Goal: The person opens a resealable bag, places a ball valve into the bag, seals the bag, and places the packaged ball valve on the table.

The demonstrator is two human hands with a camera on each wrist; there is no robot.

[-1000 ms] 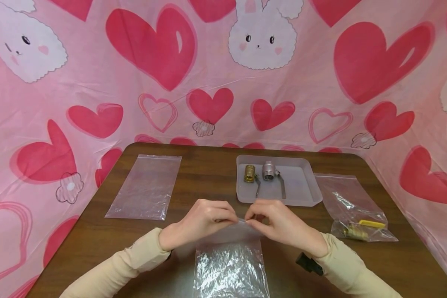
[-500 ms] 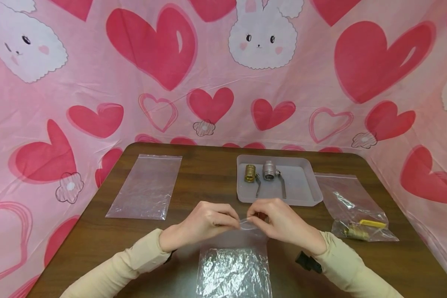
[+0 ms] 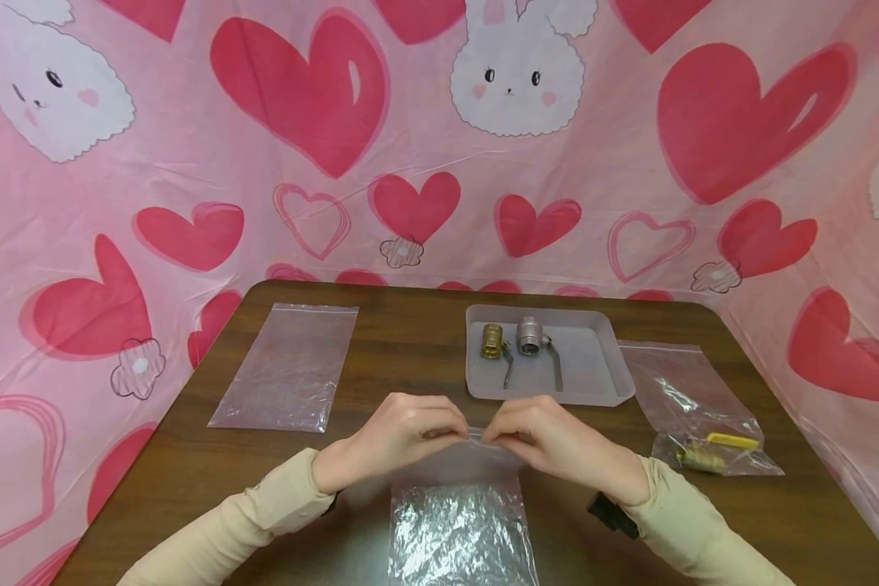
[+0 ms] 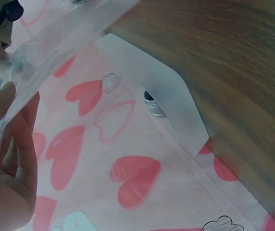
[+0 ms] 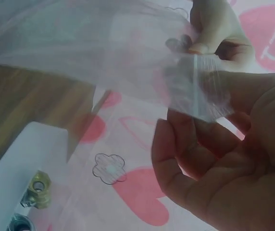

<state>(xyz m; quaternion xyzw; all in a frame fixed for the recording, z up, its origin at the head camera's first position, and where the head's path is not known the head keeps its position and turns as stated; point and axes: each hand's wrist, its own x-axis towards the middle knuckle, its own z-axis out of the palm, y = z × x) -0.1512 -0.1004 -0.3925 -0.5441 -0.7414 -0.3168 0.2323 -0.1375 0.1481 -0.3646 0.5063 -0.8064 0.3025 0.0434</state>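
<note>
Both hands pinch the zip edge of a clear zip-lock bag (image 3: pixel 460 529), whose body hangs down toward the table's near side. The left hand (image 3: pixel 410 431) grips the edge between thumb and fingers; in the left wrist view the plastic passes between its thumb and fingers. Close beside it, the right hand (image 3: pixel 549 439) pinches the same edge a short way to the right. The right wrist view shows the ribbed zip strip (image 5: pixel 202 89) between the two hands. No item can be made out inside this bag.
Behind the hands stands a translucent tray (image 3: pixel 593 391) with a brass valve (image 3: pixel 491 341) and a silver valve (image 3: pixel 530 335). On the left lies a flat clear bag (image 3: pixel 286 370). At right, another bag (image 3: pixel 674 382) contains a brass valve with a yellow handle (image 3: pixel 732 440).
Half a second ago the bag's edge showed a parted loop between the hands; now it looks straighter and flatter. The right hand has shifted slightly. Tray and other bags stay put.
</note>
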